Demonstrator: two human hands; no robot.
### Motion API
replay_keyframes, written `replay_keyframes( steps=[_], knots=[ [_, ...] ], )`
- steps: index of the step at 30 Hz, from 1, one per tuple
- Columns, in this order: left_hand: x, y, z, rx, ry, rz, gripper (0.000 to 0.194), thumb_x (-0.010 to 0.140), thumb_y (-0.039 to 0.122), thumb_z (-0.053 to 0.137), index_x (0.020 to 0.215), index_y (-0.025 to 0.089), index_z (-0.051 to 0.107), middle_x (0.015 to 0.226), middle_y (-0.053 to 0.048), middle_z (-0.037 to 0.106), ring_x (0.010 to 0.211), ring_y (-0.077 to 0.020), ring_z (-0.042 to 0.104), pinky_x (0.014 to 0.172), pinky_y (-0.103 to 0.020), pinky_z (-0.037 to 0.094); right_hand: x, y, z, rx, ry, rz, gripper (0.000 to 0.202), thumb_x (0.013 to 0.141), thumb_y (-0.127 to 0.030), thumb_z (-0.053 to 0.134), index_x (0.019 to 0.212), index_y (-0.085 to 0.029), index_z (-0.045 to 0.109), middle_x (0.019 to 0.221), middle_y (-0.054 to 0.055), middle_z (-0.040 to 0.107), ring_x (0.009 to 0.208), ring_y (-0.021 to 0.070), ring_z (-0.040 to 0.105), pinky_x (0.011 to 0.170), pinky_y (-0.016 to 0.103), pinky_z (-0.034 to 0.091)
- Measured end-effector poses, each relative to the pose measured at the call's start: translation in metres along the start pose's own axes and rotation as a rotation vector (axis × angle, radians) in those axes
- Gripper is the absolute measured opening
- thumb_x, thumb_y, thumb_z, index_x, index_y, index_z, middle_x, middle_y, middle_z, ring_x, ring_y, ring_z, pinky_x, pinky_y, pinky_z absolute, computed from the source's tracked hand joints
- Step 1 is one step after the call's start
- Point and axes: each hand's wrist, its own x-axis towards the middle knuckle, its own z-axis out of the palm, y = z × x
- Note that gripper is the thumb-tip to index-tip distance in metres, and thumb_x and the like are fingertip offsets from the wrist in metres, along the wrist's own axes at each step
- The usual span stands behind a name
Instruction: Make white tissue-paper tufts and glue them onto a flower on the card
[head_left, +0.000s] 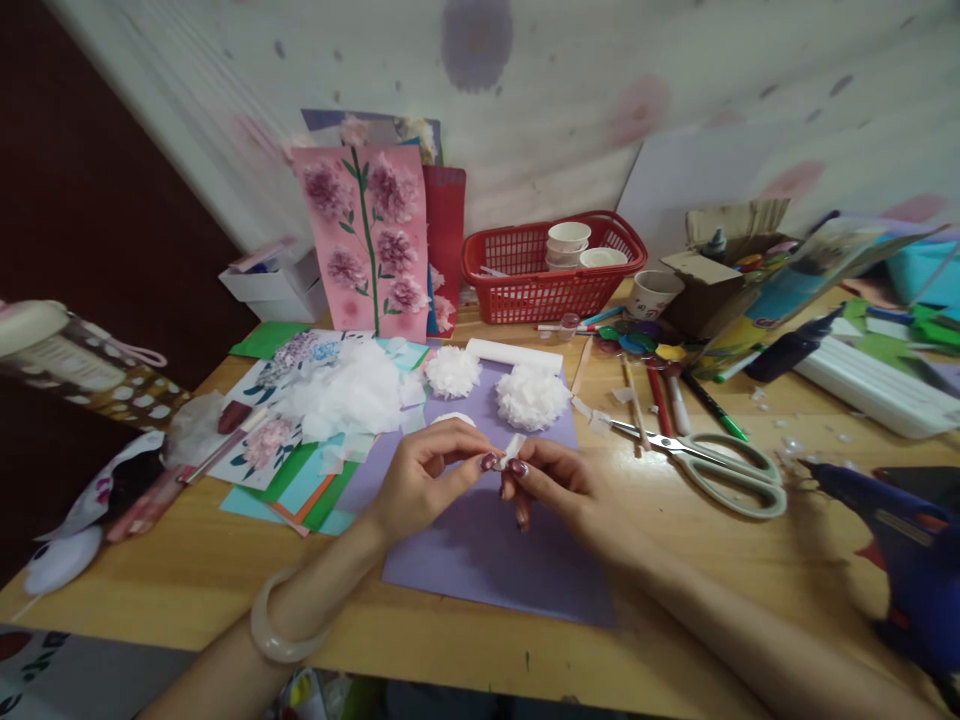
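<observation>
Over a purple sheet of paper (495, 560), my left hand (435, 470) and my right hand (559, 485) meet at the fingertips. Both pinch a small piece of white tissue paper (513, 450), which looks twisted or folded between them. Just beyond my hands sit two fluffy white paper flowers (533, 397), with a white paper roll (515, 356) behind them. Part of another round white thing (454, 419) peeks out above my left hand. A heap of white tissue pieces (349, 390) lies to the left.
Scissors (720, 470) lie to the right, near a blue glue gun (892, 540). Markers, paint pots and a paper cup (655, 295) stand farther back. A red basket (555, 300) is by the wall, beside a pink flower picture (367, 240). Coloured papers (300, 500) lie at left.
</observation>
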Motion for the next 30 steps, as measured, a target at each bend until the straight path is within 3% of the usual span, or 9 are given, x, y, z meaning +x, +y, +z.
replay_keyframes(
  steps=[7, 20, 30],
  knots=[
    [-0.0025, 0.0019, -0.0004, 0.266, 0.066, 0.156, 0.015, 0.078, 0.01, 0.065, 0.08, 0.018, 0.076, 0.081, -0.007, 0.075, 0.077, -0.0181, 0.069, 0.073, -0.029, 0.055, 0.0005, 0.0006, -0.0002, -0.053, 0.035, -0.044, 0.032, 0.086, -0.046, 0.061, 0.079, -0.016, 0.061, 0.073, 0.001, 0.063, 0.054, 0.0087, 0.056, 0.056, 0.025, 0.05],
    [-0.0052, 0.0015, 0.0041, 0.431, 0.122, 0.208, 0.014, 0.076, 0.009, 0.064, 0.077, 0.018, 0.075, 0.079, -0.004, 0.077, 0.072, -0.0169, 0.072, 0.071, -0.027, 0.056, 0.0003, 0.0041, 0.0009, -0.106, 0.019, -0.103, 0.027, 0.09, -0.041, 0.057, 0.08, -0.016, 0.061, 0.072, 0.001, 0.062, 0.054, 0.0082, 0.055, 0.057, 0.024, 0.048],
    [-0.0099, -0.0043, 0.0058, 0.44, 0.176, 0.114, 0.013, 0.074, 0.009, 0.061, 0.079, 0.015, 0.071, 0.078, -0.004, 0.076, 0.069, -0.0156, 0.072, 0.069, -0.024, 0.058, 0.0, 0.0024, 0.002, -0.071, 0.025, -0.077, 0.025, 0.089, -0.041, 0.058, 0.088, -0.016, 0.064, 0.074, 0.0, 0.062, 0.055, 0.0083, 0.055, 0.056, 0.024, 0.047]
  ],
)
